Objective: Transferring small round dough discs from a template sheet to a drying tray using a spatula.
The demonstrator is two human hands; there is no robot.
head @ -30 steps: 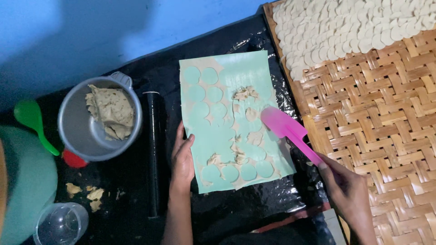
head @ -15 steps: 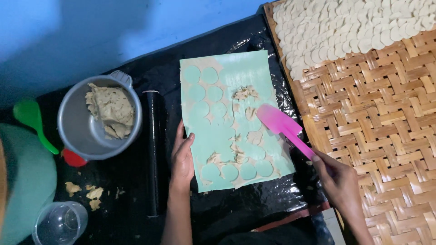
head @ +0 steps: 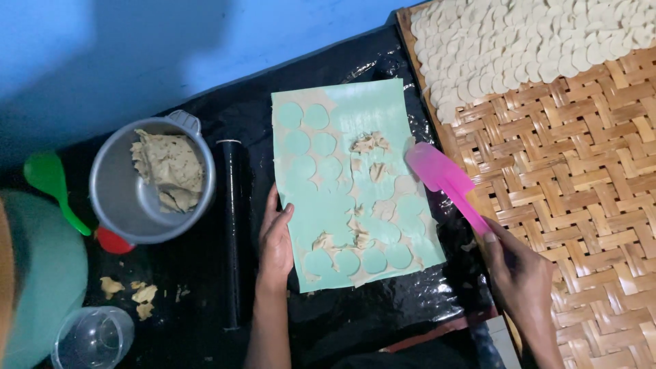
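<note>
**Spatula drawn back to the sheet's right edge**

Since half a second ago the pink spatula [head: 443, 179] has slid a little outward, its blade now at the right edge of the green sheet [head: 355, 184] rather than over the dough; the left hand [head: 275, 240] has not moved; the dough scraps [head: 369, 143] lie as they did.

The right hand [head: 521, 272] is closed around the spatula's handle, fingers curled, the blade pointing up and away from it toward the sheet; the left hand lies flat with fingers together, pressing on the sheet's left edge near its lower corner; the sheet lies between the two hands, covered with thin dough full of round cut-out holes, with loose scraps in the middle; a black rolling pin [head: 231, 232] lies just left of the left hand on the black-covered counter [head: 205, 287].

Further left of that hand stands a metal pot [head: 152, 181] holding a lump of dough [head: 168, 169]; beside it lies a green spoon [head: 52, 184]; below it is a clear glass [head: 94, 337], contents not discernible; beyond the right hand a woven bamboo tray [head: 581, 191] carries many pale dough rounds [head: 519, 41] laid overlapping at its far end.
</note>
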